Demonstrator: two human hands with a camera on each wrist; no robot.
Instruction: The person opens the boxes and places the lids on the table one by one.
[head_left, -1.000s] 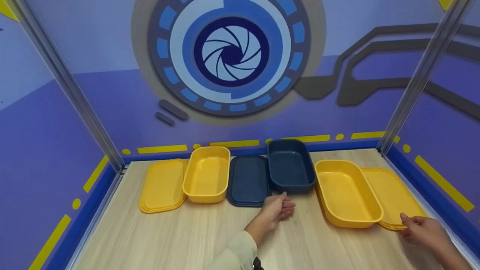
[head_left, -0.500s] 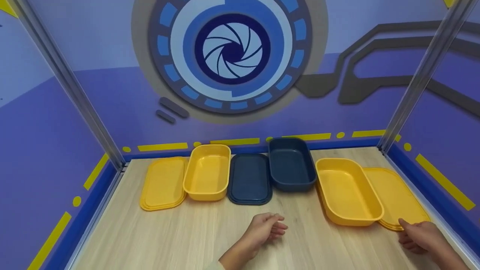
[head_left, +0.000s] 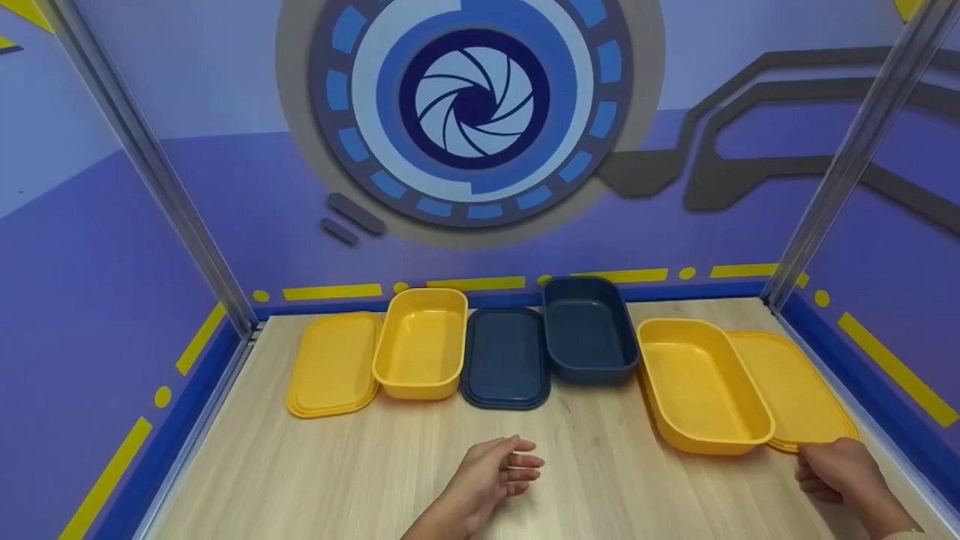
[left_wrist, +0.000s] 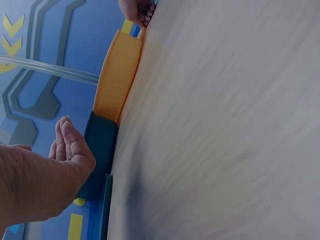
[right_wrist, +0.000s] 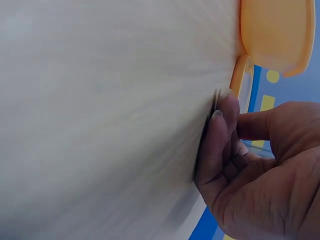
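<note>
In the head view my left hand (head_left: 491, 484) hovers over the front middle of the table, holding nothing, its fingers loosely bent. My right hand (head_left: 844, 472) is at the front corner of the right yellow lid (head_left: 799, 397). Its fingers curl loosely, with the tips close to the table and to the lid's edge (right_wrist: 241, 75) in the right wrist view; nothing shows in its grasp. Left of this lid stands an open yellow container (head_left: 701, 382). Ahead of my left hand lie a dark blue lid (head_left: 506, 360) and a dark blue container (head_left: 591, 326).
Farther left are another yellow container (head_left: 421, 345) and a yellow lid (head_left: 335, 364), in the same row along the back. Printed blue-purple panels (head_left: 225, 210) wall the wooden table (head_left: 315, 480) at the back and sides, with metal posts at the corners.
My left hand has drawn back from the dark blue lid and container toward the front. My right hand has stayed by the right yellow lid's corner, its thumb coming off the lid.
</note>
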